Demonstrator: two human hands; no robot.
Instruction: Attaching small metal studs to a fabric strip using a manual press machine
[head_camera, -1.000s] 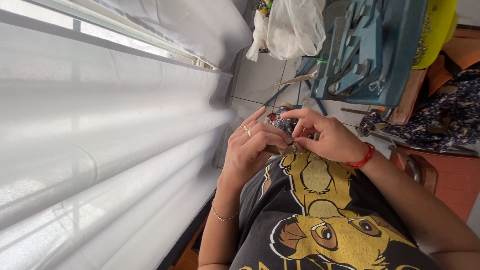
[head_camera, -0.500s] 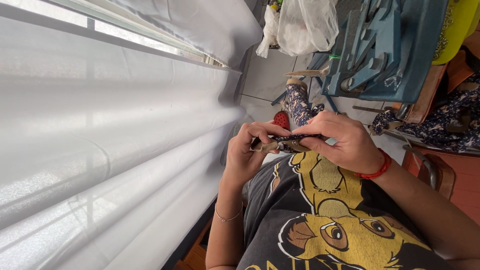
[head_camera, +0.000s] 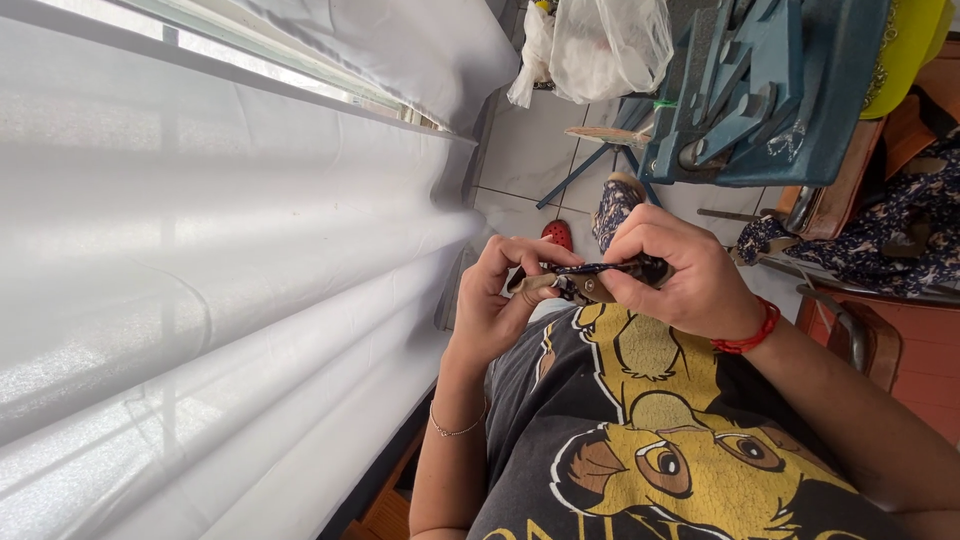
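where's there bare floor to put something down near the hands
Bare pale floor tiles lie between the white curtain and the blue chair legs. It is crowded around the plastic bag, blue frame and patterned cloth.

curtain (head_camera: 200, 300) close by left hand (head_camera: 495, 300), floor (head_camera: 530, 150) w/ room ahead

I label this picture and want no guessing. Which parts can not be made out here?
- Head view: the small dark object is mostly covered by the left hand and right hand; its kind is unclear.
- Head view: the contents of the white plastic bag are blurred by the plastic and cut by the top edge.
- Head view: the right forearm runs off the right edge.
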